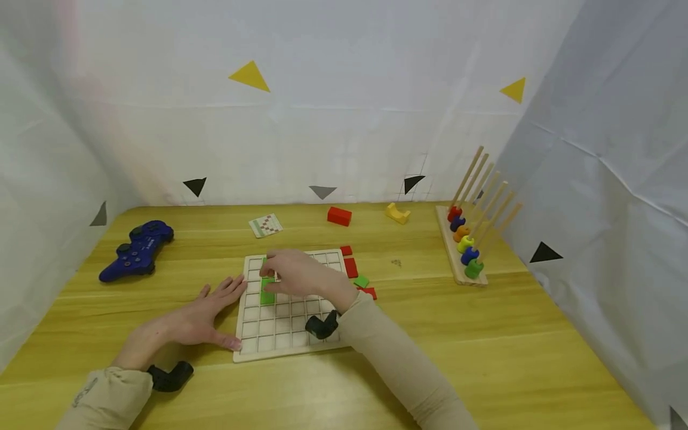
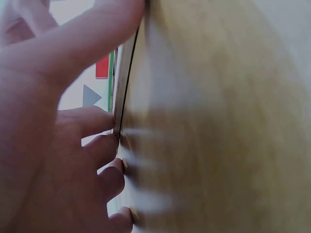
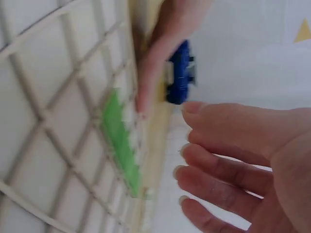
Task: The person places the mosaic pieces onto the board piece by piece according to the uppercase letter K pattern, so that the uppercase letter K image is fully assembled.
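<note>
A white gridded board (image 1: 266, 327) in a pale wooden frame lies on the table. A green strip (image 1: 267, 296) sits on squares in its left part, and the right wrist view shows it flat on the grid. My left hand (image 1: 196, 316) rests with spread fingers against the board's left edge, thumb at the near left corner. Over the green strip hovers my right hand (image 1: 301, 273), its fingers loosely bent. In the right wrist view nothing shows between the right thumb and fingers (image 3: 218, 167), which are apart from the strip.
Red pieces (image 1: 350, 267) and a small green piece (image 1: 361, 281) lie along the board's right edge. Behind are a patterned card (image 1: 266, 226), a red block (image 1: 339, 216) and a yellow curved block (image 1: 398, 213). A blue game controller (image 1: 137, 251) lies left, a pegged bead stand (image 1: 457, 263) right.
</note>
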